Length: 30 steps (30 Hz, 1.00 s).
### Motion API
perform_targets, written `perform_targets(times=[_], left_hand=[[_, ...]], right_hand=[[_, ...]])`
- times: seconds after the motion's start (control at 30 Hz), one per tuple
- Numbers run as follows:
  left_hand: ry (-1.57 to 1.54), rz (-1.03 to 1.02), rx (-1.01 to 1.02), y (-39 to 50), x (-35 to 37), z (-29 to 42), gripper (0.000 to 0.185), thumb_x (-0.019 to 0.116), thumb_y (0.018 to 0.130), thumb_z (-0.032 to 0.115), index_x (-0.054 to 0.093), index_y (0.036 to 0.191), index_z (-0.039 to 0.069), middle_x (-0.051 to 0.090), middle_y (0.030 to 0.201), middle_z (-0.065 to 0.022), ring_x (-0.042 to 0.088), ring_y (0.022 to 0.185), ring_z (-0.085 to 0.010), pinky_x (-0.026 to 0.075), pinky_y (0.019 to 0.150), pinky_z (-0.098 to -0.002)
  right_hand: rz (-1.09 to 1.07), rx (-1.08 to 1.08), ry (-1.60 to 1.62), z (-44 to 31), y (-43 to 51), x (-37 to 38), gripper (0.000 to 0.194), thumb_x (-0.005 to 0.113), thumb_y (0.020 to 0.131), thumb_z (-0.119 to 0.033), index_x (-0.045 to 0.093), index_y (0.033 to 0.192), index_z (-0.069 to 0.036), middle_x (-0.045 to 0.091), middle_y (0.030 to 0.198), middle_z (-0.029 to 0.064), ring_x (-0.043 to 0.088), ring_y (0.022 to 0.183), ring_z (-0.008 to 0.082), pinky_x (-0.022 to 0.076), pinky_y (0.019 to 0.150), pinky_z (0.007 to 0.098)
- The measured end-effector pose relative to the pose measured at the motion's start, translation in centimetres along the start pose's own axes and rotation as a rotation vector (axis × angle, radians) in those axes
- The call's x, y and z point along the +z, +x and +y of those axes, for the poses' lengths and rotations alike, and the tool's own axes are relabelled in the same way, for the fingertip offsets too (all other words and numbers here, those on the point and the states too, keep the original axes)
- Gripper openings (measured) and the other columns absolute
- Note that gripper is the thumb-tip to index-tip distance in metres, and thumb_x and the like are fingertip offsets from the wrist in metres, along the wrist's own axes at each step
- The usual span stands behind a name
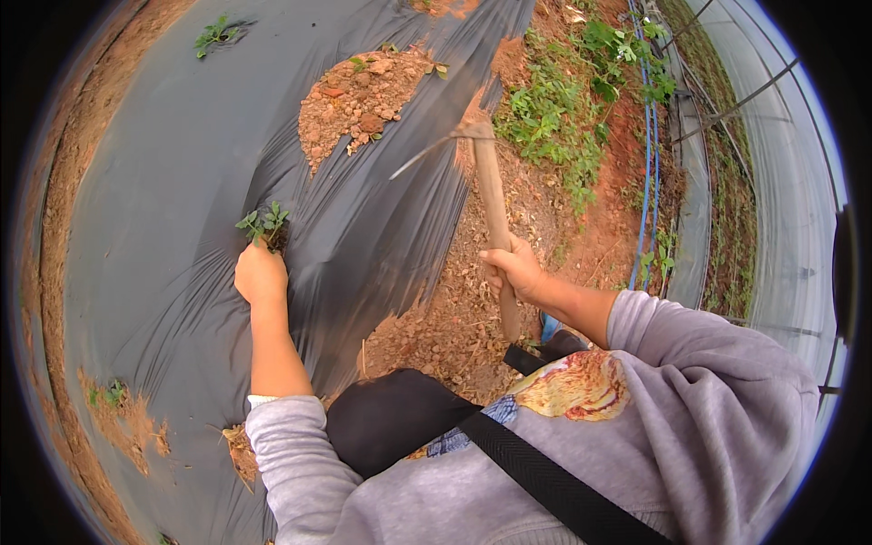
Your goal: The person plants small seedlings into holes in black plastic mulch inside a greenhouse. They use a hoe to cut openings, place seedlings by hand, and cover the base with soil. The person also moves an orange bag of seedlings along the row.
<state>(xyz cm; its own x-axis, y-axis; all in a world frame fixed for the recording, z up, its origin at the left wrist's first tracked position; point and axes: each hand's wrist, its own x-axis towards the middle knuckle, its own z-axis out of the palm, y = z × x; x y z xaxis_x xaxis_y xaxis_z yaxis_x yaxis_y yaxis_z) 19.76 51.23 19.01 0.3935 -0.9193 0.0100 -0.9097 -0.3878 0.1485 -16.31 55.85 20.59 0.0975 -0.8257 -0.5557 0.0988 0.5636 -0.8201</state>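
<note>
My right hand [512, 269] is closed around the wooden handle of a hand hoe [492, 184], held over the soil beside the bed. The hoe's thin metal head is at the handle's far end, over the edge of the black plastic mulch film [368, 225], and looks slightly blurred. On the bed at left, my left hand [262, 272] is at the base of a small green seedling [266, 223], by a hole in the film. Its fingertips are hidden, so whether they grip the stem cannot be told. Creases in the film run out from around that hand.
A mound of crumbly reddish soil [364, 95] lies on the film ahead. Another seedling [215, 34] grows at the upper left. Green weeds [555, 112] and blue hoses [646, 143] run along the right, near clear plastic sheeting [783, 170]. My bent knee [395, 415] is beside the bed.
</note>
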Motion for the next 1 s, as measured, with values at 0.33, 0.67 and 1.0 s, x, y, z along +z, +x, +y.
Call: perform_targets(times=[0.33,0.67,1.0], left_hand=[[0.078,-0.029,0.005,0.1,0.6,0.2,0.02,0.06,0.076,0.022,0.063,0.087,0.005,0.064,0.086,-0.0168,0.061,0.082,-0.0371,0.049,0.069,-0.0461],[0.07,0.004,-0.01,0.1,0.6,0.6,0.016,0.058,0.076,0.018,0.063,0.083,0.005,0.064,0.081,-0.0174,0.061,0.076,-0.0373,0.049,0.065,-0.0462],[-0.074,0.088,0.051,-0.3,0.5,0.0,0.014,0.054,0.079,0.015,0.064,0.084,0.006,0.063,0.076,-0.016,0.061,0.071,-0.037,0.048,0.062,-0.0458]], right_hand=[[0.235,0.688,-0.231,11.6,4.7,-3.9,0.056,0.055,0.087,-0.033,0.038,0.115,0.013,0.056,0.099,0.0255,0.063,0.077,0.0339,0.0549,0.06,0.0413],[-0.165,0.033,-0.835,1.3,8.9,-1.3,0.024,0.056,0.086,-0.02,0.055,0.089,0.004,0.058,0.062,0.0085,0.056,0.047,0.0147,0.0444,0.04,0.0271],[0.578,-0.735,-0.92,-16.0,23.2,12.8,0.032,0.06,0.08,-0.03,0.06,0.102,-0.006,0.06,0.097,0.0173,0.058,0.093,0.0313,0.0443,0.082,0.0446]])
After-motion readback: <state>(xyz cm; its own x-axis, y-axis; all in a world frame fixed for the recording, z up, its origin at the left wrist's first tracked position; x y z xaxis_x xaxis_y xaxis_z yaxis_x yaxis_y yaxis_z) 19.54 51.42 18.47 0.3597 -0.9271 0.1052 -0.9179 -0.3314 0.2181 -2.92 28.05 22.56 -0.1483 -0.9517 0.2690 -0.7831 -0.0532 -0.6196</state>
